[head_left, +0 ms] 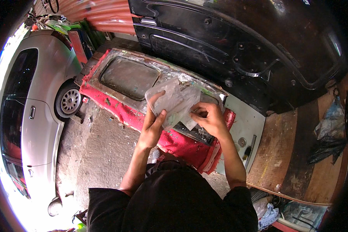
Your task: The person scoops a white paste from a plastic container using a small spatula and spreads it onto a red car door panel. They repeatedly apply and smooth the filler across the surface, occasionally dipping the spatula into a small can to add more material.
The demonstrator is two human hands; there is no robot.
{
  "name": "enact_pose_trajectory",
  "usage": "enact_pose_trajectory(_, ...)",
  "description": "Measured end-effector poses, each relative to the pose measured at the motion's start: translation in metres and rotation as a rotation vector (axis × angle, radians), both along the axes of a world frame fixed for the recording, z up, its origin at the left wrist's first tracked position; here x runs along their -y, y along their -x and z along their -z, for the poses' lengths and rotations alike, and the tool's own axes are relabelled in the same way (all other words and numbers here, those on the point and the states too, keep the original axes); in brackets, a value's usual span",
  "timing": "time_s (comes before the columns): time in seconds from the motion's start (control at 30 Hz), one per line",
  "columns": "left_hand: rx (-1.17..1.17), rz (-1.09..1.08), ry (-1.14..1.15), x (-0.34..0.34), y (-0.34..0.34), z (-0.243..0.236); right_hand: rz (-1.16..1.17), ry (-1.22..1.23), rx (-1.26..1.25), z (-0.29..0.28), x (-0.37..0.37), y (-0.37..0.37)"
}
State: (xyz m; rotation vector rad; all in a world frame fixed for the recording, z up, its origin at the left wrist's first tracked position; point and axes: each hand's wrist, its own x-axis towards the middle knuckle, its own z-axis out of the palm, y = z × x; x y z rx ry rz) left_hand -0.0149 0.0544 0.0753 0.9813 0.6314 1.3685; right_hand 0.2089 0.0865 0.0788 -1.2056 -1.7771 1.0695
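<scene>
A clear, crinkled plastic bag or sheet (168, 98) is gripped in my left hand (152, 125), thumb in front and fingers behind it. My right hand (208, 118) has its fingers curled and pinched at the right part of the plastic, where a paler translucent piece (187, 120) hangs down; whether that is a separate piece I cannot tell. Below both hands lies a worn, paint-spattered panel (91, 78) with a rounded rectangular recess (125, 77), on a red cloth (170, 143). The panel's right part is partly hidden by my hands and the plastic.
A silver car (42, 104) stands at the left. A large black panel (228, 34) leans behind the work, beside red corrugated metal (100, 15). A white board (251, 127), wooden planks (274, 154) and a hanging plastic bag (326, 127) are at the right. Assorted items (270, 216) lie lower right.
</scene>
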Motion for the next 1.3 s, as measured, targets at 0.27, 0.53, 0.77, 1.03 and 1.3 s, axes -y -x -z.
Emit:
enact_pose_trajectory(0.27,0.131,-0.014,0.031,-0.003,-0.002,-0.001,0.007,0.131,-0.038,-0.002,0.008,0.015)
enact_pose_trajectory(0.53,0.238,-0.056,0.076,-0.007,-0.004,-0.001,0.085,0.421,-0.471,0.01,0.017,0.022)
enact_pose_trajectory(0.77,0.407,-0.035,0.149,-0.007,-0.005,-0.002,0.11,0.454,-0.505,0.005,0.019,0.022)
enact_pose_trajectory(1.03,0.486,-0.03,0.236,-0.005,-0.002,0.007,0.102,0.247,-0.196,-0.018,0.011,-0.005)
enact_pose_trajectory(1.3,0.533,0.051,0.265,-0.004,0.003,0.007,0.162,-0.071,-0.118,-0.029,-0.006,-0.029)
